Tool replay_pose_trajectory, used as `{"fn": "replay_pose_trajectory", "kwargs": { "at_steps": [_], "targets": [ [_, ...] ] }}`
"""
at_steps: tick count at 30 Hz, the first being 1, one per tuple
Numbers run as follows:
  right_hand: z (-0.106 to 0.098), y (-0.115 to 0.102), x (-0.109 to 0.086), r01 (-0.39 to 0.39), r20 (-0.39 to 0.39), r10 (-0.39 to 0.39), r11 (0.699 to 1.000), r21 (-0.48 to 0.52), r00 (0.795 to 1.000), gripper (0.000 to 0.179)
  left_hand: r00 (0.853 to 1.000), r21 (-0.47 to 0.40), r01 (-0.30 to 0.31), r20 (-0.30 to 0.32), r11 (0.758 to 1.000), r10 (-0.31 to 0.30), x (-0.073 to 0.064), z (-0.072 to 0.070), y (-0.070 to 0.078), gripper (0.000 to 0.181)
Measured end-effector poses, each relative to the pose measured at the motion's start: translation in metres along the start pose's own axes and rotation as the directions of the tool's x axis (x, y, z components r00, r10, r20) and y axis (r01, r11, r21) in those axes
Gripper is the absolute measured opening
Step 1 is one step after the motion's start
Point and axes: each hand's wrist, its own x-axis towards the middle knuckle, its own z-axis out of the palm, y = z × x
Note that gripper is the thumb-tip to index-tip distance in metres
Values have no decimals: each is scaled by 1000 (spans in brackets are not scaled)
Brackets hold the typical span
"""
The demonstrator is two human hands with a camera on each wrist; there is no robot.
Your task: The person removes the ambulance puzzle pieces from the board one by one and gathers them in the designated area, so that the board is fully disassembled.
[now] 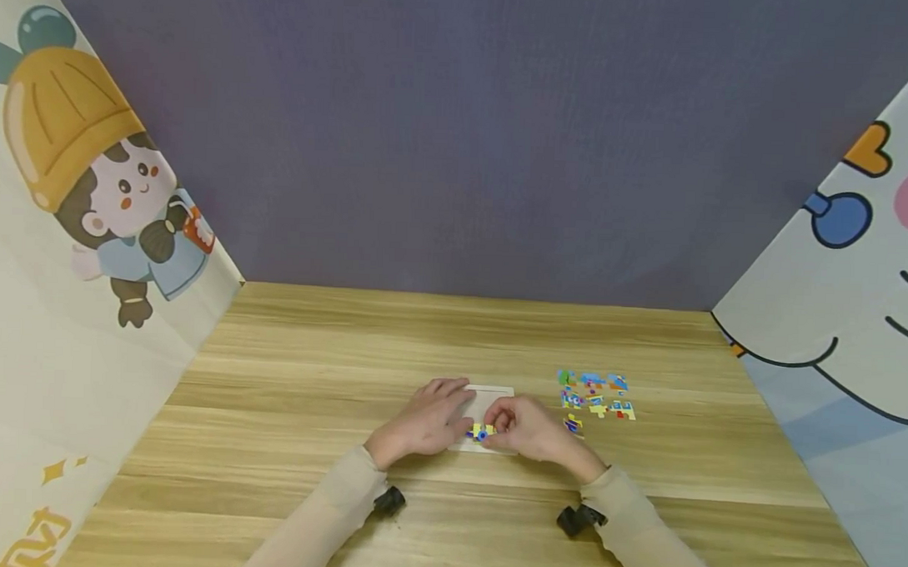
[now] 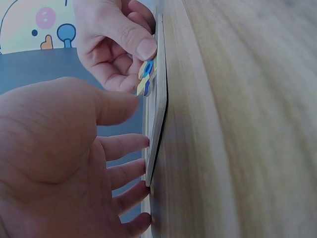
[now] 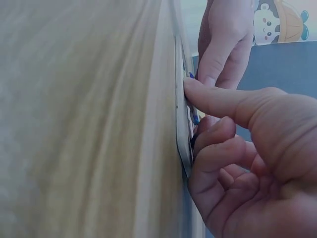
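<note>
A small white puzzle board (image 1: pixel 486 401) lies flat on the table between the two hands. My right hand (image 1: pixel 527 429) pinches a yellow-and-blue jigsaw piece (image 1: pixel 482 433) over the board's near part, thumb on top and the other fingers curled. In the left wrist view the piece (image 2: pixel 147 72) stands slightly tilted off the board's surface. The left hand (image 1: pixel 425 419) rests over the board's left side with its fingers spread and fairly straight. Its fingertips lie at the board's edge (image 2: pixel 157 124), and its thumb reaches close to the piece.
To the right of the board, several loose jigsaw pieces (image 1: pixel 596 407) lie in rough rows on the wooden table (image 1: pixel 332 346). A dark panel (image 1: pixel 474 151) closes off the back, with cartoon-printed panels on both sides.
</note>
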Motion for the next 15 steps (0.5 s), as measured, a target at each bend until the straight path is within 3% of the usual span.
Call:
{"fn": "replay_pose_trajectory", "kwargs": {
  "at_steps": [7, 15],
  "targets": [
    [0, -1, -2, 13, -2, -13, 1000, -6, 1000, 24, 1000, -14, 3, 2, 1000, -3, 0, 0, 0, 55],
    [-3, 0, -4, 36, 50, -39, 998, 49, 998, 23, 1000, -16, 9, -3, 1000, -9, 0, 0, 0, 55]
  ]
}}
